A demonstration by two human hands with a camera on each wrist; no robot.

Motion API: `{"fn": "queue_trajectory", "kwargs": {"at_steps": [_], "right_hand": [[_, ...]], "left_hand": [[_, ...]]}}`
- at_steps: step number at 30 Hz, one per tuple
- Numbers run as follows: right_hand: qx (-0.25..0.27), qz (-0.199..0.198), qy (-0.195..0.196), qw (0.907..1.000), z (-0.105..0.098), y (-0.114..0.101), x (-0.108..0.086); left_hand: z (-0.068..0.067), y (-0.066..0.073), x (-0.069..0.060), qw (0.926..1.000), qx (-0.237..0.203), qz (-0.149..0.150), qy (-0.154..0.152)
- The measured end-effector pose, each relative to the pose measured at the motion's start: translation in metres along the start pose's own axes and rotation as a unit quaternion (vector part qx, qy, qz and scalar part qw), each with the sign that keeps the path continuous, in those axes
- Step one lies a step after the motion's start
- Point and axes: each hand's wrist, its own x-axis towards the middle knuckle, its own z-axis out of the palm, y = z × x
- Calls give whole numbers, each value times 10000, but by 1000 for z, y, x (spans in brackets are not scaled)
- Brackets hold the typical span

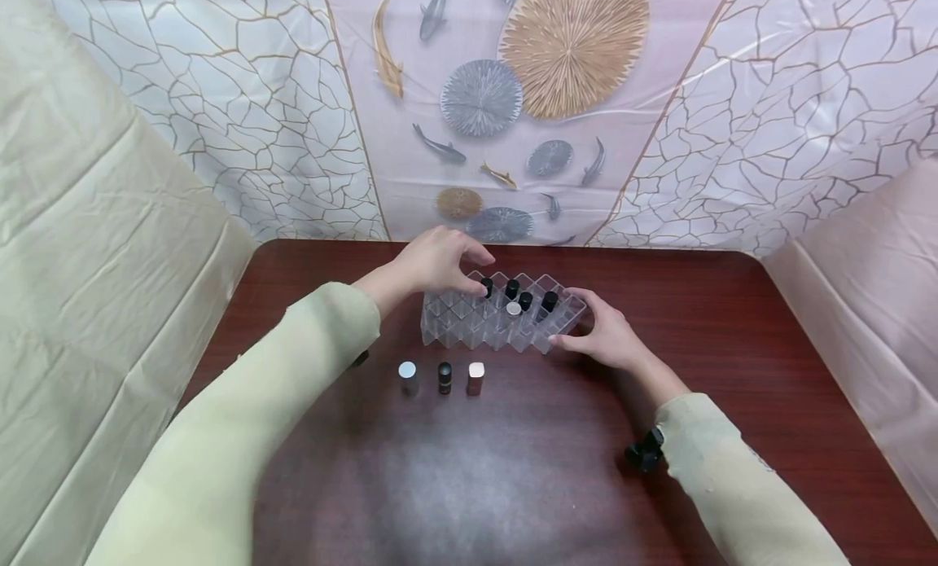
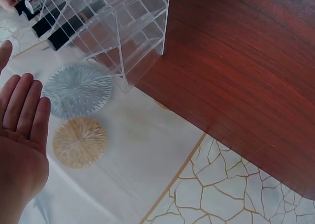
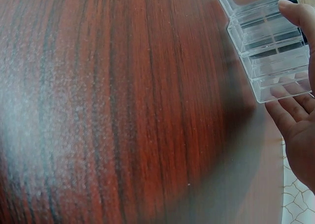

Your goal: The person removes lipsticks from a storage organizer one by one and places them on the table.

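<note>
A clear acrylic rack (image 1: 456, 326) with diamond-shaped compartments stands on the table, holding several black-capped tubes (image 1: 550, 300) and one with a white cap (image 1: 514, 309). My left hand (image 1: 440, 261) hovers over its back left part, thumb beside a black cap (image 1: 487, 287); in the left wrist view that hand (image 2: 22, 135) has its fingers extended, with nothing between them and the thumb. My right hand (image 1: 604, 334) grips the rack's right end, thumb at the front corner and fingers at the back. The right wrist view shows this hand (image 3: 300, 135) around the clear rack (image 3: 268, 61).
In front of the rack, three small items stand in a row: a light-capped tube (image 1: 408, 379), a black tube (image 1: 444, 378) and a pinkish tube (image 1: 475, 379). Dark red wooden table (image 1: 469, 484) all around; a patterned cloth (image 1: 479, 183) hangs behind it.
</note>
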Motion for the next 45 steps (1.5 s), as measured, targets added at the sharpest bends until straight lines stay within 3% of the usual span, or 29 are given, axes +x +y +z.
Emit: {"fn": "queue_trajectory", "kwargs": {"at_steps": [14,23,37,45], "right_hand": [[-118,-16,26,9999,-1,0,1],[-119,20,43,9999,1,4,2],[-52,60,10,10000,3,6,1],[-111,53,9,9999,1,5,1]], "left_hand": [[8,-7,20,9996,-59,-200,-186],[15,-7,20,9988,-12,-326,-359],[35,-23,19,9994,-309,-114,-92],[43,-24,21,9995,-268,-77,152]]}}
